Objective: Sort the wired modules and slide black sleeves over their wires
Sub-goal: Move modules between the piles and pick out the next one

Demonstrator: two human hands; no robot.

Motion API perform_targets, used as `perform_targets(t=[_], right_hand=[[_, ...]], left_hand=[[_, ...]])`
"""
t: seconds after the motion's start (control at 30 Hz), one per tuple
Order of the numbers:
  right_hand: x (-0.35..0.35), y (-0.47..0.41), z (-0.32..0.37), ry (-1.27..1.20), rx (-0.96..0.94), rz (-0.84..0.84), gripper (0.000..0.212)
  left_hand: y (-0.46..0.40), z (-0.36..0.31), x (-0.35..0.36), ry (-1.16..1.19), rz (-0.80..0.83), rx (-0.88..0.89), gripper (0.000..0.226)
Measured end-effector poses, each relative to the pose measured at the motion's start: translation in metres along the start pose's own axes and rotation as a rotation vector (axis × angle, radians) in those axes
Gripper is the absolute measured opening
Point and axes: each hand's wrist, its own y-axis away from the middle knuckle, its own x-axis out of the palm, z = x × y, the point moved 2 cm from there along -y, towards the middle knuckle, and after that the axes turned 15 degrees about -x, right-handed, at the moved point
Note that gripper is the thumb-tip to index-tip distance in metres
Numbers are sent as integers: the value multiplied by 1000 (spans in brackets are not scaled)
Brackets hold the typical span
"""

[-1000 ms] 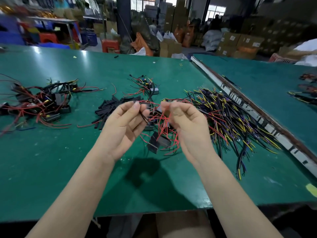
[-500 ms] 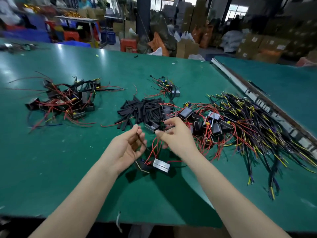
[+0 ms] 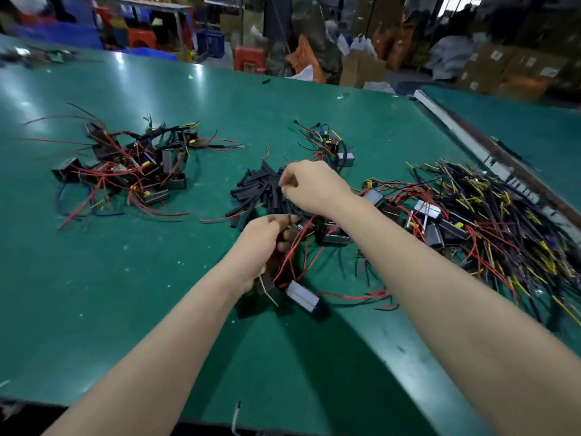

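The red wires (image 3: 290,253) of one module (image 3: 302,295) are being gripped in the curled fingers of the left hand (image 3: 262,243), probably so that the ends are kept steady; the module is hanging just below these fingers. The right hand (image 3: 314,188) is being reached over the pile of black sleeves (image 3: 261,190), its fingertips being pinched together, apparently on one sleeve, though this cannot be told surely.
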Motion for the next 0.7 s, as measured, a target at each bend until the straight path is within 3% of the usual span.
perform_targets(t=[0.13,0.3,0.4,0.6,0.7], right_hand=[[16,-16,-2,270,-212,76,45],[18,-22,-6,487,-383,136,28],[21,-24,-5,568,-471,177,24],[27,-32,-6,642,-518,350,42],[28,-33,-5,650,-506,356,38]], left_hand=[[2,0,-2,-63,117,-25,27],[7,1,-4,11,169,28,13],[6,3,-7,-89,143,72,9],[4,5,-8,-136,146,132,19],[5,4,-7,-151,163,147,23]])
